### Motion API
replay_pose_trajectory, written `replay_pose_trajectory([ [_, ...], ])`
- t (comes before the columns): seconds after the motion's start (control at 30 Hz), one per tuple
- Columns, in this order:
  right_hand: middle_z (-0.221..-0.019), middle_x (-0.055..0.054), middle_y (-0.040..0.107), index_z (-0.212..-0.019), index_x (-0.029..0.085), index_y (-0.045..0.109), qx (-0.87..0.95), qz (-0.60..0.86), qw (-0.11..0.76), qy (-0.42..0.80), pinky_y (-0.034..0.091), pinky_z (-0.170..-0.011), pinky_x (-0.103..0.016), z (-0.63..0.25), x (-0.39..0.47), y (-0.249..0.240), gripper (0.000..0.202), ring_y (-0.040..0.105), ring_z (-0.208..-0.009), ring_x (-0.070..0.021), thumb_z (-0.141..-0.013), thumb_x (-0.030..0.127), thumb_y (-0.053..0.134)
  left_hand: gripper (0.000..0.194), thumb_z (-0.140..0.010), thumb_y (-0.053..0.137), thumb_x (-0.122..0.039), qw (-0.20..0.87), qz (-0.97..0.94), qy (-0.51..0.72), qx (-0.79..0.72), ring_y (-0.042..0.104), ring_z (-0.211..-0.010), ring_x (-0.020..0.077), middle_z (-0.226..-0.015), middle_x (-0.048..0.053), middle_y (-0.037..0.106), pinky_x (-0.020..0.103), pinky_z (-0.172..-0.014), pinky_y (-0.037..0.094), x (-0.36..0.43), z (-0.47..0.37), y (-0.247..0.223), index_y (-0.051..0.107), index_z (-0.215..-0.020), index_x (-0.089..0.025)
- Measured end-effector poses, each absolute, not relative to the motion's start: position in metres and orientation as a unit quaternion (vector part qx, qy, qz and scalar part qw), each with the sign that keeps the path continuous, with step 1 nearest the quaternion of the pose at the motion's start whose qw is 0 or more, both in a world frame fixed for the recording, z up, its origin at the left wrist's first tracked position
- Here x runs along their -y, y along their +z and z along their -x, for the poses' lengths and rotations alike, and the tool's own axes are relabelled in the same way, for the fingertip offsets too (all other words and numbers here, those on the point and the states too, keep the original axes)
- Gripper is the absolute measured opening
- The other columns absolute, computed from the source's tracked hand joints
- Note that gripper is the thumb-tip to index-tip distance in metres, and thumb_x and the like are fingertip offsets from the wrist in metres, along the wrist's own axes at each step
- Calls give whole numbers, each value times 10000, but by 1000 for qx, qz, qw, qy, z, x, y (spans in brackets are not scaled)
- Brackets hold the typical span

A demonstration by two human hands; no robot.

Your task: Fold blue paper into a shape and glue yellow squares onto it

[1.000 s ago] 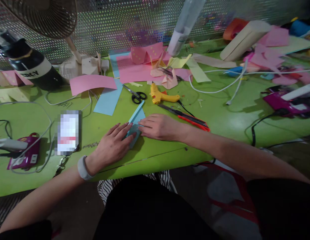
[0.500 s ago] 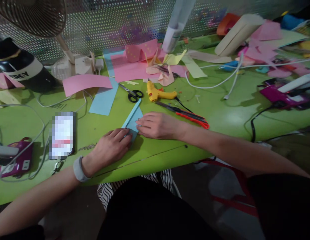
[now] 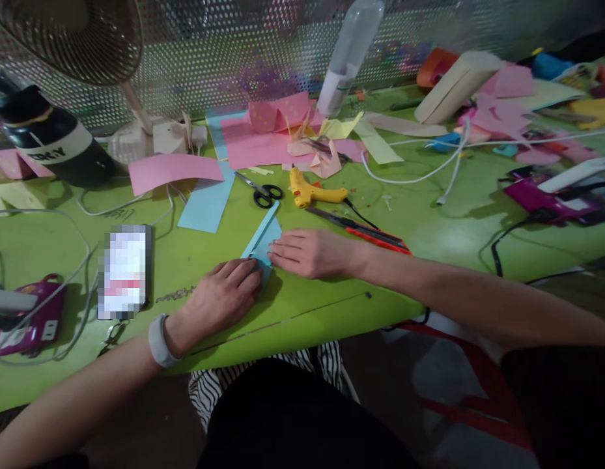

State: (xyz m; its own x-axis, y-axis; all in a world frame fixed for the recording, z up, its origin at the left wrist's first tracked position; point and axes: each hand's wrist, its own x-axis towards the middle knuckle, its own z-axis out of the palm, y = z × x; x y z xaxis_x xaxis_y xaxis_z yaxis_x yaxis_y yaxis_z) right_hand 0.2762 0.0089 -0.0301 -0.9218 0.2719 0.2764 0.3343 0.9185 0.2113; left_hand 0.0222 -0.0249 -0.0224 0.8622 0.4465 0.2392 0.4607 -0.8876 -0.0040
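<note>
A light blue sheet of paper (image 3: 266,244) lies on the green table in front of me, with a narrow strip folded over along its left edge. My left hand (image 3: 226,290) rests on its lower end, fingers together and pressed down on the folded edge. From the right, my right hand (image 3: 307,253) holds the sheet by its right side, fingers close together; the thumbs are mostly hidden. Black-handled scissors (image 3: 263,193) lie just beyond the fold. A yellow glue gun (image 3: 314,190) and a red-and-black utility knife (image 3: 363,231) lie past my right hand.
At left are a phone (image 3: 125,272), a black bottle (image 3: 58,140) and a fan (image 3: 136,140). More blue paper (image 3: 207,208), a curved pink sheet (image 3: 178,170) and a clear bottle (image 3: 348,58) stand farther back. A white cable (image 3: 409,166) crosses the right side.
The whole view has shifted slightly, so things sit a little lower. Both hands stay on the blue paper in nearly the same pose.
</note>
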Motion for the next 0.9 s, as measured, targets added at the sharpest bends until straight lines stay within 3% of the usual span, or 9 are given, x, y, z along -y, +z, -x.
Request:
replay_pose_trajectory([
  [0.13,-1016,-125,734,-1088,90,660,960,130,143,-204,526,-844,-369,-275,-6,-33,235,675,-938,-176,-946,64,476,209,-949,457,-196,20,964,-119,235,645,-1036,257,-1129,136,663,406,-834,577,25,-22,-24,581,-1102,-124],
  [0.27,-983,-107,749,-1116,72,646,938,152,180,-253,543,-853,-365,-268,-5,-36,238,688,-873,-166,-969,142,473,199,-960,454,-206,28,963,-121,238,648,-1007,245,-1107,133,667,392,-846,573,24,-21,-24,582,-1087,-122],
  [0.5,-1075,-89,733,-1072,127,666,940,172,210,-205,523,-904,-383,-264,-6,-37,205,665,-966,-169,-963,161,496,205,-959,470,-201,29,962,-126,242,655,-1037,245,-1114,126,676,389,-856,578,25,-21,-23,590,-1108,-128],
  [0.9,-875,-62,683,-1054,138,678,933,216,224,-179,425,-744,-328,-266,-3,-36,216,574,-840,-175,-968,106,483,248,-947,462,-216,20,961,-109,253,669,-995,261,-1141,130,680,416,-809,612,26,-22,-15,591,-1136,-120],
])
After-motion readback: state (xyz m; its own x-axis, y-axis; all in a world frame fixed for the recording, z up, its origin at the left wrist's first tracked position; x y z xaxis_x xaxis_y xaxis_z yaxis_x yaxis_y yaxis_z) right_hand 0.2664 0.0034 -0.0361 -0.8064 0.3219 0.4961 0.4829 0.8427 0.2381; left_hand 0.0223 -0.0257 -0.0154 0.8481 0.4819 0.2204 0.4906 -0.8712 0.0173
